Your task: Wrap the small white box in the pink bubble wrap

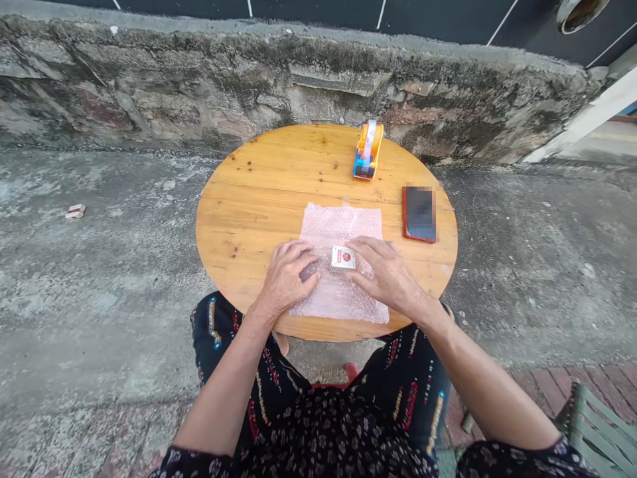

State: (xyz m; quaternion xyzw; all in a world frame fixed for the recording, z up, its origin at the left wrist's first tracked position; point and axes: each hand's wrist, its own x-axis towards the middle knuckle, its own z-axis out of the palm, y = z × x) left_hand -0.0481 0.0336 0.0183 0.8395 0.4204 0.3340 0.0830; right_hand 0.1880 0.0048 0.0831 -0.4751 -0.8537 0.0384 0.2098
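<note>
Box (343, 257) between hands on bubble wrap (328, 302); left hand (288, 273) spread, right hand (391, 273) loosely curved; stray finger nudge might skew box.

A black top (338, 431) with a scattered print of small pale flowers fills six o'clock, its matching sleeves (527, 459) ending above bare forearms (223, 388) at seven and between four and five. The dark trousers (423, 372) carry broken lines of red, cream and blue motifs.

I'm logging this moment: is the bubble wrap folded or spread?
Spread: the bubble wrap lies flat on the table, with the small box uncovered on top.
</note>
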